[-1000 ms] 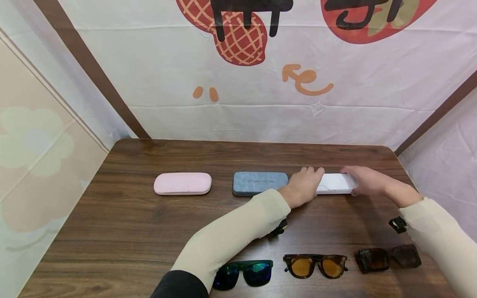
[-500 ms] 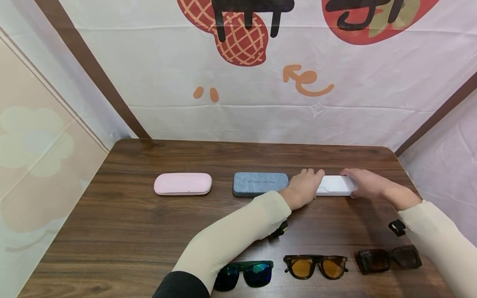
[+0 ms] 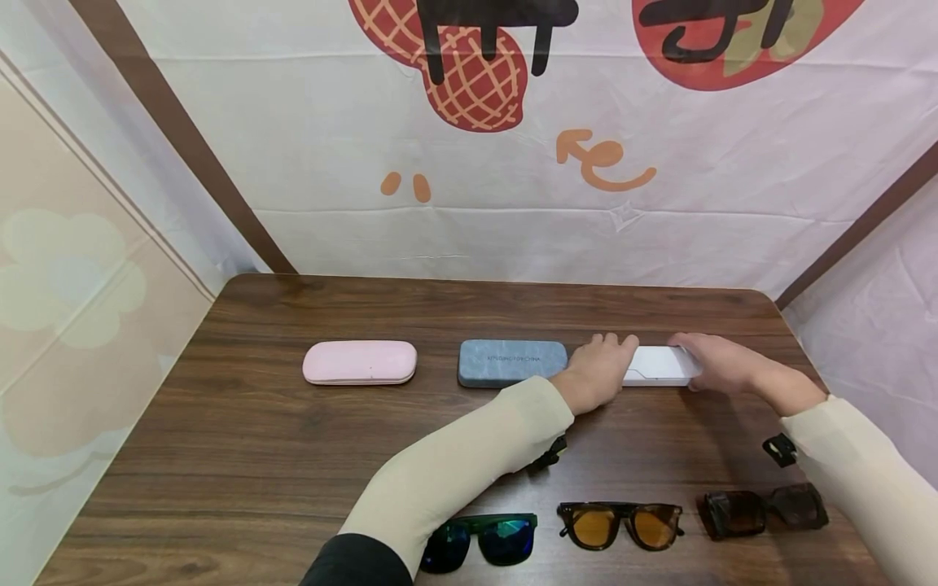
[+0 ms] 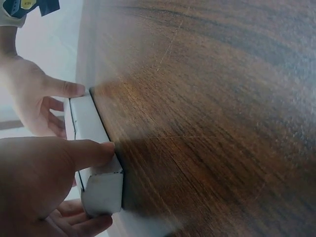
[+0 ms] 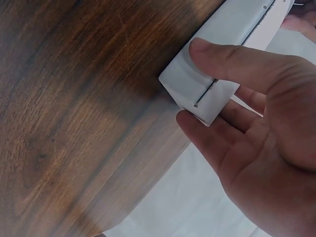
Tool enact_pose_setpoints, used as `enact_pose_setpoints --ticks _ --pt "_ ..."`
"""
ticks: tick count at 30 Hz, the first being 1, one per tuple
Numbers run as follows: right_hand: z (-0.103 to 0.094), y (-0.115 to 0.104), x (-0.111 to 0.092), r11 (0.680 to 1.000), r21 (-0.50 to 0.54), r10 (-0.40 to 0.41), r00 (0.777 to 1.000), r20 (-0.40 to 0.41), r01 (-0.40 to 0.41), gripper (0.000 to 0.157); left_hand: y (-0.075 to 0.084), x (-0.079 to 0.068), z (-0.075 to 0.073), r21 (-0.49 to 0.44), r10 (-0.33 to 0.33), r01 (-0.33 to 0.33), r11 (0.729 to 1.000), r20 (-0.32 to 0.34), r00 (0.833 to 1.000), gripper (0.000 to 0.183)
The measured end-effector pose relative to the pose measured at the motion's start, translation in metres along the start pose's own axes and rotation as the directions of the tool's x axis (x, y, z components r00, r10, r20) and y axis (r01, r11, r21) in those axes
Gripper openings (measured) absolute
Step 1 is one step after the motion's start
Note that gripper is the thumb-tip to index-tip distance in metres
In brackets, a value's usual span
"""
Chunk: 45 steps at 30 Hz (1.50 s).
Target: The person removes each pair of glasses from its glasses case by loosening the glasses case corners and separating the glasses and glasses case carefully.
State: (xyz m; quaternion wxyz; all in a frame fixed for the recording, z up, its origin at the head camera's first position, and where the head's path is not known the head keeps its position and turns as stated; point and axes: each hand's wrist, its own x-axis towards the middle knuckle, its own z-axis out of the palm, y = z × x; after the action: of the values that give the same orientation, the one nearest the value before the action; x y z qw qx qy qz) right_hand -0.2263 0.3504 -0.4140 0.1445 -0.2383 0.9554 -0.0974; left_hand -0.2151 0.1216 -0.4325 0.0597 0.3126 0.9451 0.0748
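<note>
A white glasses case point(image 3: 659, 366) lies at the back right of the wooden table, its lid closed along a dark seam. My left hand point(image 3: 597, 370) grips its left end, the thumb on the front face and the fingers round the end and back, as the left wrist view shows. On the right end my right hand point(image 3: 725, 362) holds it the same way; in the right wrist view its thumb point(image 5: 232, 59) presses the front side and the fingers curl round the corner. A blue case point(image 3: 512, 363) with printed lettering lies just left of my left hand.
A pink glasses case point(image 3: 359, 362) sits further left in the back row. Along the front lie green-framed sunglasses point(image 3: 506, 541), partly behind my left sleeve, amber-lens glasses point(image 3: 621, 525) and dark sunglasses point(image 3: 764, 510) near my right forearm. A printed cloth point(image 3: 330, 122) hangs behind the table.
</note>
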Motion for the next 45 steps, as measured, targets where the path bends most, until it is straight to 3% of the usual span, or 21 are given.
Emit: enact_pose_setpoints --ticks 13,20,31,38,45 --pt "-0.005 -0.002 -0.002 0.999 -0.029 -0.032 0.999 -0.011 0.031 0.058 0.001 -0.001 -0.012 0.101 0.042 -0.048 0.994 0.06 0.997 0.049" --pt "-0.013 -0.008 0.0 1.0 -0.007 0.019 0.999 0.043 -0.019 0.063 -0.01 -0.002 -0.027 0.131 0.074 -0.081 0.988 0.054 0.996 0.061" --pt "-0.036 -0.024 0.007 0.991 0.057 0.119 0.993 -0.012 -0.118 0.076 -0.057 -0.002 -0.062 0.142 0.02 -0.023 0.99 0.025 0.999 0.074" --pt "-0.043 -0.04 0.026 0.996 0.043 0.086 0.994 -0.062 -0.083 0.075 -0.095 -0.007 -0.079 0.138 -0.057 0.055 0.989 0.007 0.998 0.073" --pt "-0.048 -0.062 0.055 0.999 -0.035 0.032 0.991 -0.127 -0.037 0.074 -0.137 -0.01 -0.092 0.134 -0.148 0.16 0.978 -0.097 0.984 0.072"
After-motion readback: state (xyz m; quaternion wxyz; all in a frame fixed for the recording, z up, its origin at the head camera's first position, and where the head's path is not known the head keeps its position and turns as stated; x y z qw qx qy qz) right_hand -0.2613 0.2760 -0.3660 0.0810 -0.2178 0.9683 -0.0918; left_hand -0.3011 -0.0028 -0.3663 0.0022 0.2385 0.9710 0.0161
